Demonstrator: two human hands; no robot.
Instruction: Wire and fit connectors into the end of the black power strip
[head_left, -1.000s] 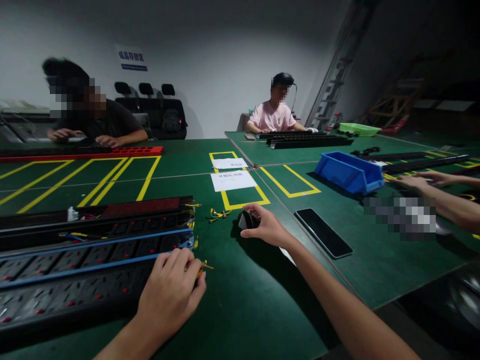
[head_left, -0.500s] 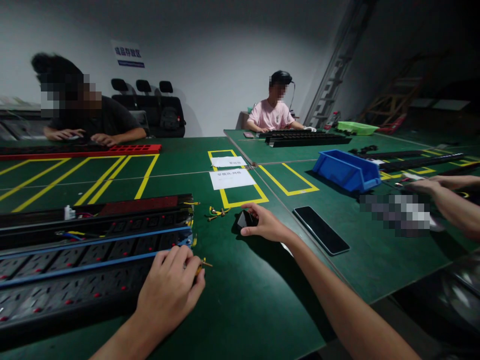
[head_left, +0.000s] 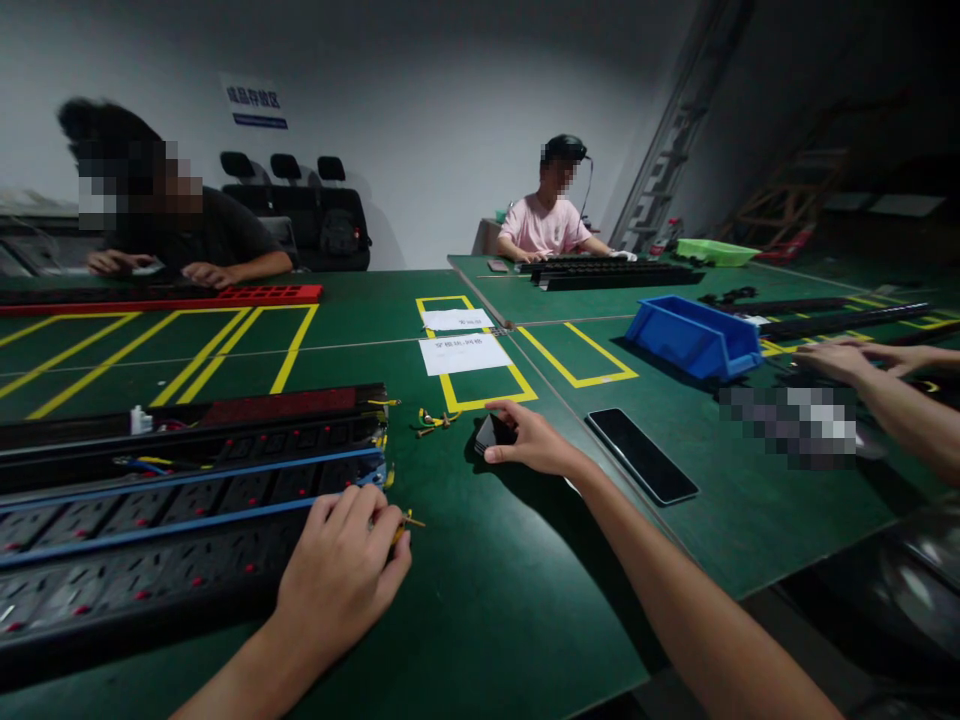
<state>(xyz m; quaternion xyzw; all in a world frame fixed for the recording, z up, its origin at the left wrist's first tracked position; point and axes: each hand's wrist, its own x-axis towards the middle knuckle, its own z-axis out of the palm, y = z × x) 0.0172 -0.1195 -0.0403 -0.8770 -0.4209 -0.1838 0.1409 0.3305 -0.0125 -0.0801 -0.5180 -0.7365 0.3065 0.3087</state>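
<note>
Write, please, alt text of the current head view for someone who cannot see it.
A person's right hand holds a small black object at a green table, while the left hand touches yellow wire beside a black socket strip. To the right are a phone and a blue bin; someone in pink is opposite.

Dim in here! Beyond the blue parts bin [head_left: 694, 340], the grey wall [head_left: 420, 120] catches soft light, falling to near-black rightward; this side of the bin, faint sheen and deep shadow cross the green counter [head_left: 480, 600].
</note>
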